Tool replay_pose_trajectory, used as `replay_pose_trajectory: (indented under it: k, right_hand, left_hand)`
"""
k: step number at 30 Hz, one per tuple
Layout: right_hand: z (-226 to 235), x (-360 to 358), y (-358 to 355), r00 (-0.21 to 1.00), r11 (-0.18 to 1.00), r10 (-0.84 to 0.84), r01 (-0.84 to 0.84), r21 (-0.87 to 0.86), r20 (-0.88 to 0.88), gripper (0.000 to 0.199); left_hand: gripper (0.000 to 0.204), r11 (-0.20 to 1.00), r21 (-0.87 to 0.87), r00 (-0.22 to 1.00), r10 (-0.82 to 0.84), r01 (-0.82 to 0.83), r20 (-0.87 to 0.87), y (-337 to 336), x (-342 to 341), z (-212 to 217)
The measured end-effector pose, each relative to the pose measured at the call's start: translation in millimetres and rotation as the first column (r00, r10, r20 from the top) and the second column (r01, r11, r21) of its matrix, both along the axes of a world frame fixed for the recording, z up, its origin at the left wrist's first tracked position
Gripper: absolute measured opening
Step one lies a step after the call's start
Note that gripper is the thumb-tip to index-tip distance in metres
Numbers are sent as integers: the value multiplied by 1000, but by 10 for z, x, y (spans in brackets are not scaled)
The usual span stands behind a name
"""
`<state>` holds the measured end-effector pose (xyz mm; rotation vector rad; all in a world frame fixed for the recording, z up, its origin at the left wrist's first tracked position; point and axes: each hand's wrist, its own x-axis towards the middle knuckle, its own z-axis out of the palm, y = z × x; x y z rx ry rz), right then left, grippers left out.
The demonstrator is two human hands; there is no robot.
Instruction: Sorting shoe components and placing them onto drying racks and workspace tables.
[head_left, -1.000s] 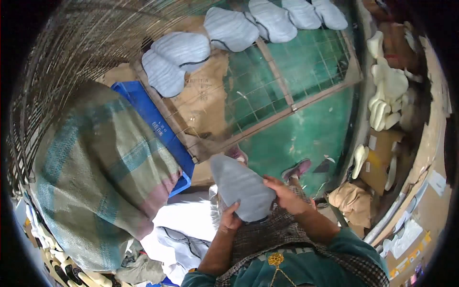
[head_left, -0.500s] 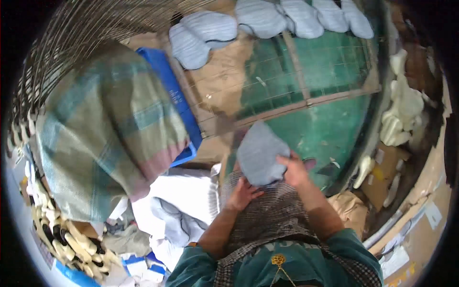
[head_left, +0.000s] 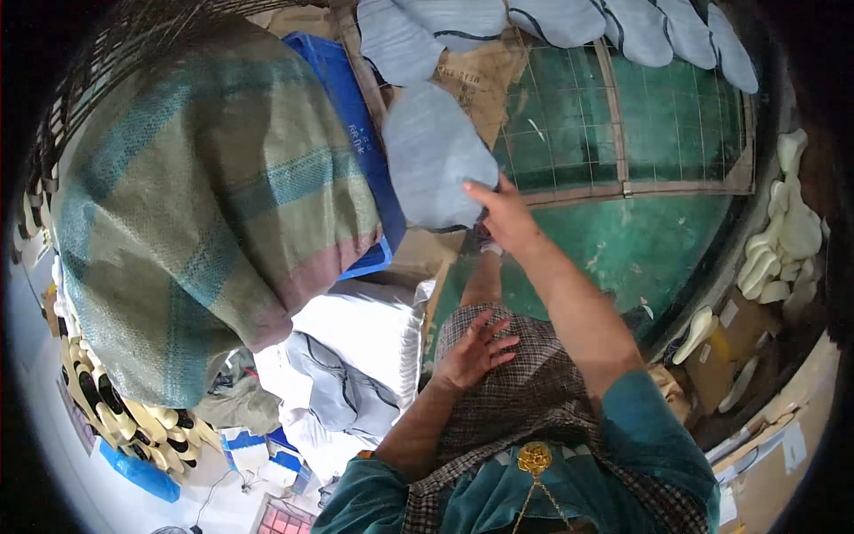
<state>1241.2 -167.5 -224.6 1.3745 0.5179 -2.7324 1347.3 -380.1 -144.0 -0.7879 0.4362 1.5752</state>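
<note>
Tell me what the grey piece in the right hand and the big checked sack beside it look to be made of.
Grey piece: probably soft fabric or felt; matte, thin, curving limply from the right hand.
Checked sack: apparently woven plastic sacking; coarse visible weave, slight sheen, green and tan bands.

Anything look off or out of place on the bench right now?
Nothing stands out. The right hand holds a grey piece near the row of grey pieces on the green bench; the left hand rests on the lap.
</note>
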Motion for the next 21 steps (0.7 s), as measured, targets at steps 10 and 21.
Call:
replay_pose_trajectory:
  k: [10, 21]
  right_hand:
    - [-310, 2511, 29, 933, 988, 68, -111, 104, 353, 51]
    - [1256, 5677, 153, 748, 810, -570, 444, 383, 338, 22]
  left_hand:
    - [48, 938, -88, 939, -340, 334, -58, 330, 135, 21]
    - [23, 365, -648, 156, -921, 668, -358, 567, 719, -319]
